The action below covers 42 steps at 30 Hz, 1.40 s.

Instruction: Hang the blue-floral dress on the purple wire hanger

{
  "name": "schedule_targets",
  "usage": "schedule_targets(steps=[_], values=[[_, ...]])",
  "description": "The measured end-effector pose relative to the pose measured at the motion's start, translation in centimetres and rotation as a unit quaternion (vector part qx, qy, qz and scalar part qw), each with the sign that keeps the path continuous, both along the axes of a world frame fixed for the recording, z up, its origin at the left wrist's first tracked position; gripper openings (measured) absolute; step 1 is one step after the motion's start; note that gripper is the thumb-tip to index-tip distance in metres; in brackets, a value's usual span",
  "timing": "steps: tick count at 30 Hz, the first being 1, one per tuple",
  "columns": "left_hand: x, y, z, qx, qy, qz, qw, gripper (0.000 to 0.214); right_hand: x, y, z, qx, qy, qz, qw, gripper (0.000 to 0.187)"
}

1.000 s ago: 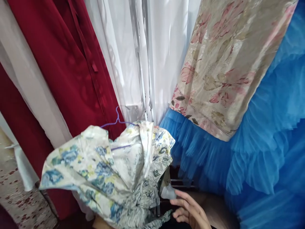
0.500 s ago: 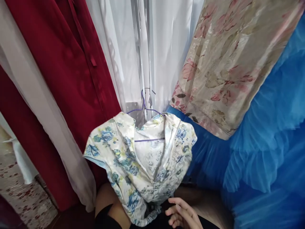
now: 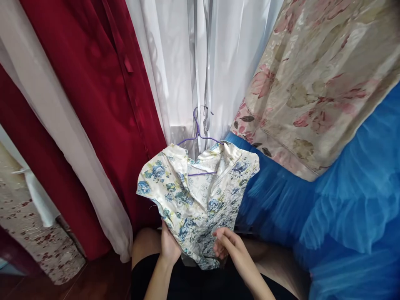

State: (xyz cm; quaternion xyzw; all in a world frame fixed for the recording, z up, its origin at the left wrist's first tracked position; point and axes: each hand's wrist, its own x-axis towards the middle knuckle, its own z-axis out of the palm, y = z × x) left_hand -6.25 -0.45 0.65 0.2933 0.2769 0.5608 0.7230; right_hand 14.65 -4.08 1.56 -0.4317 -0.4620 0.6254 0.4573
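A cap-sleeved white blouse with blue and yellow-green flowers hangs on a purple wire hanger in front of me. Its V neckline gapes, and the hanger's lower bar shows inside. My left hand grips the blouse at its lower left side, some fingers hidden behind the fabric. Over the lower right front, my right hand hovers with loosely bent fingers apart and nothing visible between them. Whether its fingertips touch the cloth, I cannot tell. The gathered hem hangs just above my lap.
Dark red cloth and a pale sheer strip hang on the left. White drapes are behind the hanger. A beige floral garment and blue ruffled tulle fill the right side. My bent legs frame the lap below.
My left hand has come into view and taken hold of the blouse's side. The right hand has risen to the blouse's front. The hem sits higher, and the view has shifted slightly.
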Motion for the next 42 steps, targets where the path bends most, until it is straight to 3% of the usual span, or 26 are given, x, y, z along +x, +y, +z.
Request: schedule_targets(steps=[3, 7, 13, 15, 17, 18, 19, 20, 22, 24, 27, 31, 35, 42], values=[[-0.4, -0.9, -1.1, -0.044, 0.028, 0.066, 0.996, 0.078, -2.0, 2.9, 1.0, 0.051, -0.069, -0.016, 0.996, 0.040], [0.5, -1.7, -1.7, -0.081, 0.116, 0.139, 0.980, 0.079, -3.9, 5.2, 1.2, 0.140, -0.121, -0.021, 0.983, 0.043], [-0.6, -0.2, -2.4, 0.001, 0.237, 0.228, 0.944, 0.061, -3.0, 3.6, -0.1, 0.112, -0.070, -0.091, 0.987, 0.038], [-1.1, 0.4, -2.6, 0.061, 0.291, 0.332, 0.895, 0.060, -2.4, 2.8, -0.6, 0.090, -0.065, -0.106, 0.988, 0.037], [-0.9, 0.5, -2.7, 0.119, 0.356, 0.447, 0.812, 0.057, -2.2, 2.2, -0.7, 0.075, -0.057, -0.100, 0.991, 0.034], [-0.4, 0.2, -2.6, 0.148, 0.394, 0.474, 0.774, 0.051, -2.3, 2.1, -0.6, 0.071, -0.052, -0.089, 0.992, 0.033], [0.3, -0.2, -2.5, 0.180, 0.431, 0.465, 0.752, 0.045, -2.6, 1.9, -0.5, 0.069, -0.047, -0.075, 0.994, 0.032], [1.1, -0.7, -2.3, 0.215, 0.461, 0.427, 0.748, 0.039, -2.9, 1.8, -0.4, 0.066, -0.042, -0.060, 0.995, 0.032], [2.9, -1.7, -2.1, 0.269, 0.487, 0.314, 0.770, 0.030, -3.5, 1.6, -0.1, 0.064, -0.029, -0.035, 0.997, 0.033], [4.5, -2.4, -1.8, 0.276, 0.477, 0.240, 0.799, 0.026, -4.0, 1.5, 0.1, 0.064, -0.014, -0.021, 0.998, 0.033], [5.4, -2.6, -1.6, 0.257, 0.464, 0.220, 0.819, 0.018, -4.2, 1.6, 0.6, 0.039, -0.006, 0.012, 0.999, 0.033], [4.9, -2.2, -1.0, 0.292, 0.468, 0.196, 0.811, 0.009, -3.6, 2.5, 2.5, 0.001, 0.002, 0.016, 1.000, 0.033], [4.4, -2.1, -0.9, 0.307, 0.487, 0.162, 0.802, 0.014, -2.9, 4.7, 6.5, 0.005, 0.050, -0.018, 0.999, 0.032], [4.0, -2.6, -0.2, 0.309, 0.536, 0.113, 0.777, 0.007, -2.6, 10.5, 17.1, 0.064, 0.123, -0.040, 0.990, 0.023]])
